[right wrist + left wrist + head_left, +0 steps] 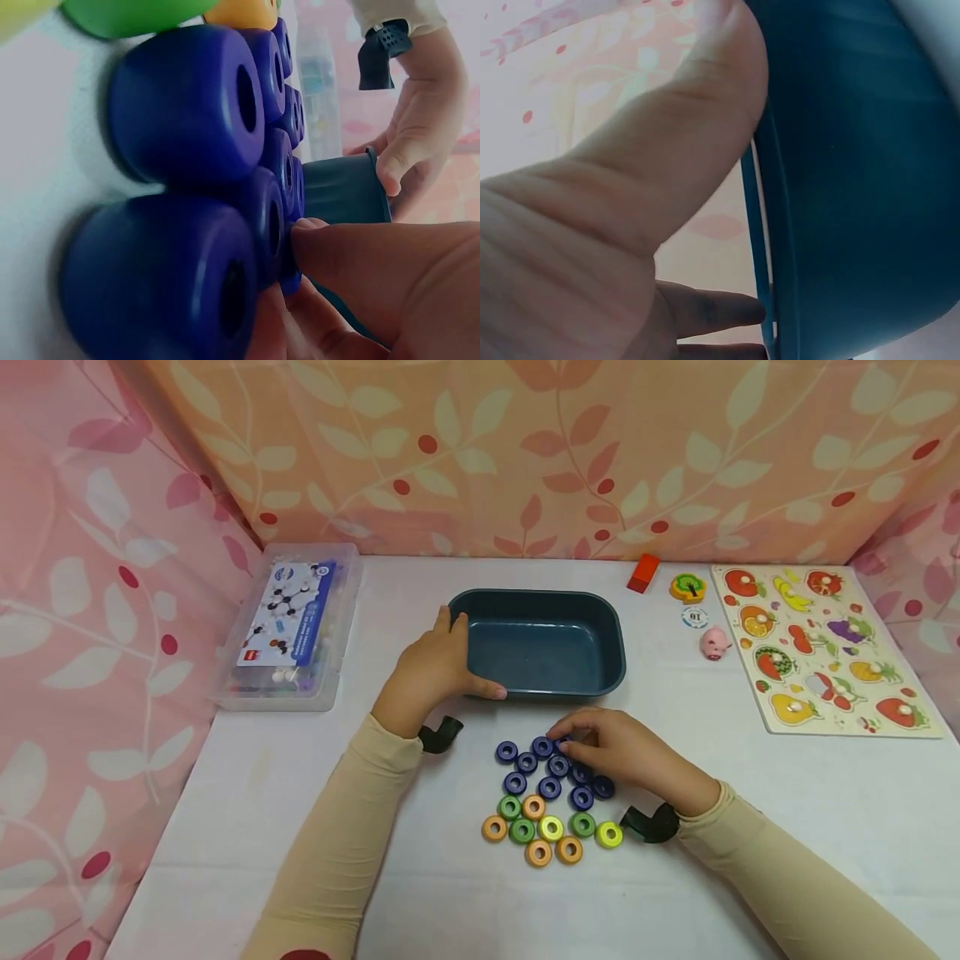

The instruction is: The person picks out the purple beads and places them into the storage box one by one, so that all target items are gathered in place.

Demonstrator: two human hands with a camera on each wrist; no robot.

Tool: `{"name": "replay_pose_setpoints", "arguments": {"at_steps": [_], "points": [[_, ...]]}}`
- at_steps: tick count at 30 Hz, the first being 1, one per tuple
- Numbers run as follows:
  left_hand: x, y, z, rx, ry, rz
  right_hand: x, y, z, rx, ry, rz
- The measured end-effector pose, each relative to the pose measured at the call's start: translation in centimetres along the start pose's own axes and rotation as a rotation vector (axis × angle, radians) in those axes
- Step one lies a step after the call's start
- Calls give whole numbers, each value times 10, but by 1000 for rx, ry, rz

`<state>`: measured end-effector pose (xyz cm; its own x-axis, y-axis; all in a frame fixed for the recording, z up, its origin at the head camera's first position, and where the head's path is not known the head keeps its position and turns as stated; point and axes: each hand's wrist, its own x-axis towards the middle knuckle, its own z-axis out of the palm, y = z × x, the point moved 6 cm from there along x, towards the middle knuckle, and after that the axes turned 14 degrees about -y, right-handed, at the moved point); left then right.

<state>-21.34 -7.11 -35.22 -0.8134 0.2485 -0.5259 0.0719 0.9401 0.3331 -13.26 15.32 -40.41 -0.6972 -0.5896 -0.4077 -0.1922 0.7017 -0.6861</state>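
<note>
My hands are apart. My left hand (429, 667) grips the dark teal tray (536, 647) at its left end, thumb on the near rim. My right hand (628, 750) pinches a blue ring (563, 742) at the far edge of the ring cluster, just on the near side of the tray. Hazards noted: neighbouring rings crowd the pinched one, so a sideways pull could scatter them; a shallow pinch could let it slip. Uneven left-hand pressure could tilt the tray. The right black wrist mount (649, 823) might nudge the outer yellow ring (609, 835).
</note>
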Motion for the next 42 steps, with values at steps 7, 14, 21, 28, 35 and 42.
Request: {"name": "replay_pose_setpoints", "arguments": {"at_steps": [7,14,21,28,35,42], "points": [[1,1,0,1,-11,-31,1,-3,0,-2,-20,9],[-1,2,0,-9,-24,-46,-11,-23,-12,-19,-25,5],[-3,2,-2,-17,-25,-44,-9,-53,-54,35,37,-41],[-2,1,-3,-20,-23,-33,32,-67,-86,70,17,1],[1,0,-4,-15,-4,-68,77,-64,-96,195,-79,100],[0,2,-4,-26,5,-83,110,-56,-94,413,-167,117]]}}
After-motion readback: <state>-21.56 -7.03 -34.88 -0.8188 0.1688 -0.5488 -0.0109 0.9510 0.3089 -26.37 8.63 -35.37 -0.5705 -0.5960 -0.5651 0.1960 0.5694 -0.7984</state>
